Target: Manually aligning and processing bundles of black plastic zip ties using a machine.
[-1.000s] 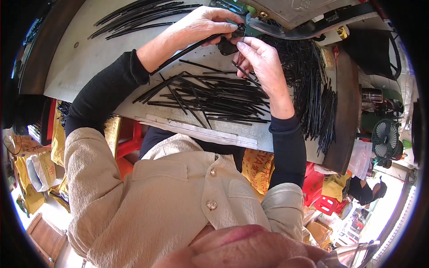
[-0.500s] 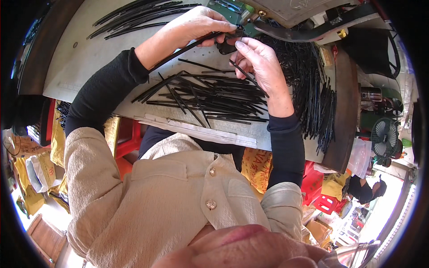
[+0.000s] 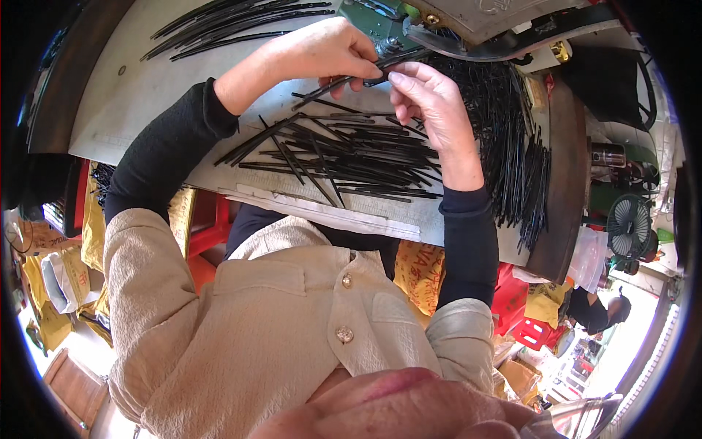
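Several bent fingers (image 3: pixel 362 48) of the left hand (image 3: pixel 314 55) are pinching a slim black strip (image 3: pixel 314 94), which is slanting above the tabletop (image 3: pixel 110 110). The right hand (image 3: pixel 431 99) is curling just beside, its thumb and forefinger nearly meeting at that strip; whether they are gripping it, I cannot tell. Nearer the body, a loose pile of black strips (image 3: pixel 358 155) is lying crisscrossed. A dense black bundle (image 3: pixel 521 161) is spreading rightward, while more strips (image 3: pixel 241 25) are resting at the upper left.
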### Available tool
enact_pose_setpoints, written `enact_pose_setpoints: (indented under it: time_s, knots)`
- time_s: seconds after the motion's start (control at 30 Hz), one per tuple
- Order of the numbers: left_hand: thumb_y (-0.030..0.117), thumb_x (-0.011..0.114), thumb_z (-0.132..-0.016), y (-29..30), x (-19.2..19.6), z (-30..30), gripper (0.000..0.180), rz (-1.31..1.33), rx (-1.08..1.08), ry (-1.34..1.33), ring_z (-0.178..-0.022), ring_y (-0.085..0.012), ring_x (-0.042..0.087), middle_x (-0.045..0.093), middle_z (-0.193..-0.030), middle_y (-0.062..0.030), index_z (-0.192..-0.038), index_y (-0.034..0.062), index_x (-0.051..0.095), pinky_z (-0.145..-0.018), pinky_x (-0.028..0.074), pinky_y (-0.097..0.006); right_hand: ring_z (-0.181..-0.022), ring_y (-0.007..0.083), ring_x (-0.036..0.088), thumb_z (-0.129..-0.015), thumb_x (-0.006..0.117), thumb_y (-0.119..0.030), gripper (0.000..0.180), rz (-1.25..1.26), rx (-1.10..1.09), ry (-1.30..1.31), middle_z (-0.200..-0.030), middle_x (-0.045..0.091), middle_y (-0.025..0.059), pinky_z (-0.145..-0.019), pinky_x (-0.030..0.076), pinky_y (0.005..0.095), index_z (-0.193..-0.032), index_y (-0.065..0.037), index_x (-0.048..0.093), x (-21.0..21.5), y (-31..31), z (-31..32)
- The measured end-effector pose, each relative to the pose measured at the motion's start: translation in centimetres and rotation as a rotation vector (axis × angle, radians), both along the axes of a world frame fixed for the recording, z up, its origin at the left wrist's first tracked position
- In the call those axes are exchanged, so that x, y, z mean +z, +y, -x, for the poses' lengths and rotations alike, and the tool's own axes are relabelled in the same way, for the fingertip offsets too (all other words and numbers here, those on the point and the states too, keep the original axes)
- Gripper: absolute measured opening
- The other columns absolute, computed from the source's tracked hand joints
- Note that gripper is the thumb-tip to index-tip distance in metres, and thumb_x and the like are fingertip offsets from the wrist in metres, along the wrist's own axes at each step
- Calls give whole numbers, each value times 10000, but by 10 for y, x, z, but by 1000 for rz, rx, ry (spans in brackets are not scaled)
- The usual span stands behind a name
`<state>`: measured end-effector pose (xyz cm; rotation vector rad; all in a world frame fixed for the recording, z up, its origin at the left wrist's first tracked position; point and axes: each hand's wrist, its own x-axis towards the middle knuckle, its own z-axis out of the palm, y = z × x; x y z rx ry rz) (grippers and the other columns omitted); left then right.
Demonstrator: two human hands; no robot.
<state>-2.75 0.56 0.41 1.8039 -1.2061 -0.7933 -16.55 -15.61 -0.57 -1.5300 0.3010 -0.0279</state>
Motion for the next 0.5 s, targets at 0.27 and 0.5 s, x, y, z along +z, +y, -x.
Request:
enact_pose_setpoints:
  time_s: [0.27,0.5]
  knots:
    - [304,615,-871,1,-6,-10,334,27,-38,210,-369,-42,413,496,-506,3,-830,-24,666,-375,302,-189,-659,154,664,-865,620,-110,215,-345,10,-79,-833,666,138,-587,567,238,-1039,16,606,-9,-24,0]
    - [333,620,-876,4,-1,-10,348,19,-109,310,-356,-50,401,483,-493,-1,-828,-8,670,-367,287,-188,-669,152,663,-860,619,-100,236,-318,57,-136,-845,671,138,-590,566,240,-1065,16,614,-5,-20,2]
